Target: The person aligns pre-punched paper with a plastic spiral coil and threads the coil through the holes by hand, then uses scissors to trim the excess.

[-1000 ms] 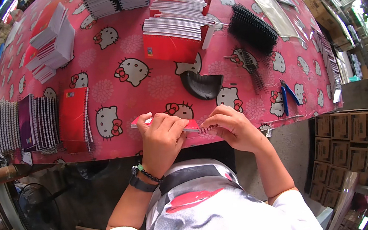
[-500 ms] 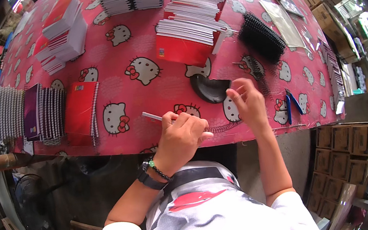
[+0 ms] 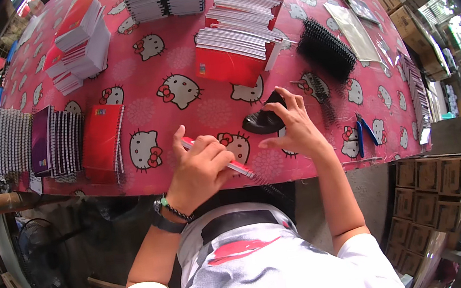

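Observation:
In my left hand (image 3: 198, 163) is a thin red notebook (image 3: 239, 168), seen nearly edge-on and slanting down to the right. My fingers close over its middle. A dark wire coil (image 3: 268, 184) trails from its lower right end, past the table edge. My right hand (image 3: 298, 123) curls over the right part of a black curved dish (image 3: 259, 121), its fingers on the far rim and its thumb lower, toward me. The fingers hide part of the dish. Blue-handled pliers (image 3: 365, 136) lie to the right of this hand.
A pink cat-patterned cloth covers the table (image 3: 138, 106). Red notebook stacks (image 3: 236, 56) stand at the centre back, with more paper blocks (image 3: 83, 44) at the back left. Coil-bound notebooks (image 3: 61, 140) line the left side. A bundle of black coils (image 3: 327, 49) lies right of centre.
My left hand has shifted left and turned the notebook, so its red side shows. My right hand has left the coil and moved over the black dish, which now sits tilted.

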The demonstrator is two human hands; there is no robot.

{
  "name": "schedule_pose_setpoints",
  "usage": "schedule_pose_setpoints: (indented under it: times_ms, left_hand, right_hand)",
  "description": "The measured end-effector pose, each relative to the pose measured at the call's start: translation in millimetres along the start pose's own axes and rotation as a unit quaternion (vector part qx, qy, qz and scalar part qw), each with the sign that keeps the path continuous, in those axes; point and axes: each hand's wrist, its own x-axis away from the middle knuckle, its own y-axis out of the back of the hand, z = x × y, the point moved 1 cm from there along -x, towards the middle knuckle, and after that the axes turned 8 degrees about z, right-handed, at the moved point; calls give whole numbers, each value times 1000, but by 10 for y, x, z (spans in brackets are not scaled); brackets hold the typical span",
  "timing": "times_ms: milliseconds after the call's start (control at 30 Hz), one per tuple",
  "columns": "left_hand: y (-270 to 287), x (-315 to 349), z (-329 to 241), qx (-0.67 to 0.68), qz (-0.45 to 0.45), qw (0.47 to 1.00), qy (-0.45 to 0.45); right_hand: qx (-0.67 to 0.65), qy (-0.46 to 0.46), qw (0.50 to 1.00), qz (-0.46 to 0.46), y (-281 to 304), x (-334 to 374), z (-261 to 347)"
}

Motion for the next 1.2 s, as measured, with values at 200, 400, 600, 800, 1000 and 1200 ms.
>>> schedule_pose_setpoints:
  times_ms: [200, 400, 600, 800, 1000, 1200]
  left_hand:
    - [-163, -43, -210, 31, 14, 999, -40]
    - [-231, -51, -195, 53, 3, 998, -28]
    - [-210, -62, -183, 55, -4, 997, -46]
    - [-237, -69, -197, 118, -44, 992, -7]
    - [-144, 2, -227, 55, -59, 995, 58]
    - [-364, 131, 129, 497, -160, 844, 128]
  right_hand:
    - [55, -25, 996, -65, -144, 26, 21]
    - [-475, 131, 850, 187, 140, 443, 30]
    - [-318, -4, 947, 54, 106, 571, 23]
    - [-312, -5, 947, 73, 134, 488, 118]
    - [-256, -10, 963, 83, 99, 401, 184]
    - [-549, 80, 816, 161, -30, 458, 226]
